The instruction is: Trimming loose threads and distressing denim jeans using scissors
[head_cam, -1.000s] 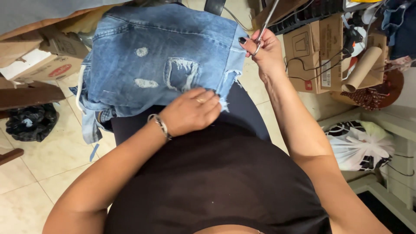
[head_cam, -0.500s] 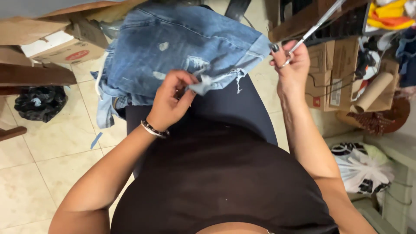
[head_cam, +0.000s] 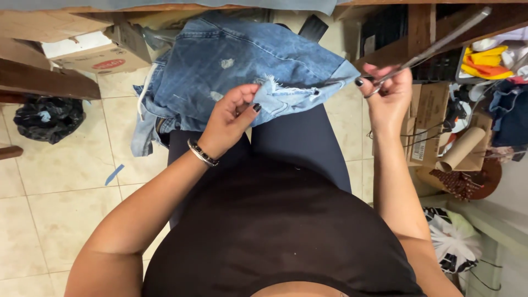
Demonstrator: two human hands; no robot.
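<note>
A pair of distressed blue denim shorts (head_cam: 247,71) lies across my lap, frayed hem toward me. My left hand (head_cam: 228,118), with a bracelet on the wrist, pinches the frayed edge of the denim and lifts it. My right hand (head_cam: 385,91) is raised to the right of the shorts and grips a pair of metal scissors (head_cam: 434,44) by the handles. The blades point up and to the right, away from the fabric, and look closed.
A cardboard box (head_cam: 93,52) sits under the wooden table at upper left. A black plastic bag (head_cam: 47,118) lies on the tiled floor. Boxes, a cardboard tube (head_cam: 462,148) and fabric scraps crowd the right side.
My left hand has shifted from lying flat on the denim to pinching and lifting its frayed hem. My right hand with the scissors stays raised at the right.
</note>
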